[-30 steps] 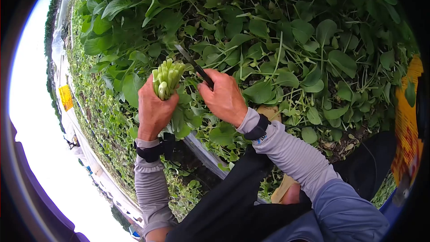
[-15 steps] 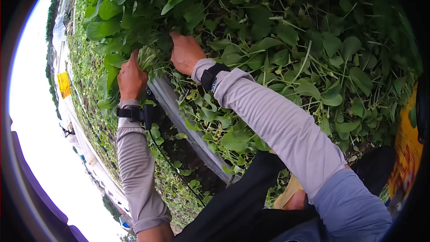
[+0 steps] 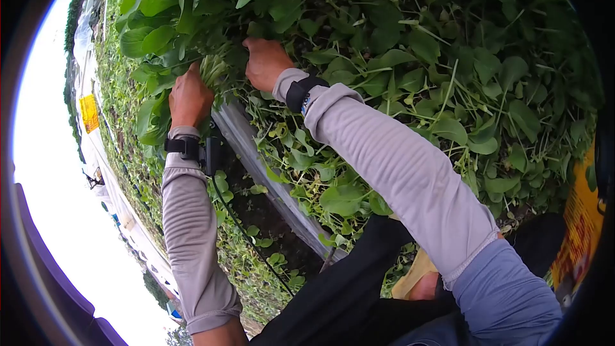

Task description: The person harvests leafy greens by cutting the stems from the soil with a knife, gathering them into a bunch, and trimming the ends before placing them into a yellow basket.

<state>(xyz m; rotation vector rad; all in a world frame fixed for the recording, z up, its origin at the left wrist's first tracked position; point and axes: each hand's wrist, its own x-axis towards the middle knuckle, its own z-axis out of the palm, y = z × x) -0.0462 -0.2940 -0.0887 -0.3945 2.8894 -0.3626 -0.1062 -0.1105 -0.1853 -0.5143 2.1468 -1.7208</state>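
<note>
Both hands reach into the leafy growth at the upper left of the view. The left hand (image 3: 191, 97) is narrow, its fingers curled; pale stalks (image 3: 216, 67) lie against its thumb side, in the gap toward the right hand (image 3: 266, 64), and I cannot tell how firmly it grips them. The right hand is closed in a fist, just beyond the stalks; what it holds is hidden among leaves.

1.0 s ago the left hand held a bunch upright, cut ends up, and the right hand carried a knife in plain sight. Now both hands sit higher and farther left, and the blade is out of sight. Against 0.5 s ago their pose has barely altered.

Tall leaves (image 3: 154, 38) crowd the left hand's outer side, and low foliage (image 3: 448, 128) spreads to the right. A plastic strip (image 3: 259, 163) slants from beneath the hands toward the black trousers (image 3: 346, 279). Open room lies between the 2 forearms, over the dark soil (image 3: 259, 208). Through it a black cable (image 3: 246, 237) trails below the left wrist's device (image 3: 211, 156). Yellow sacking (image 3: 580, 218) stands at the right edge, well apart from the hands.
</note>
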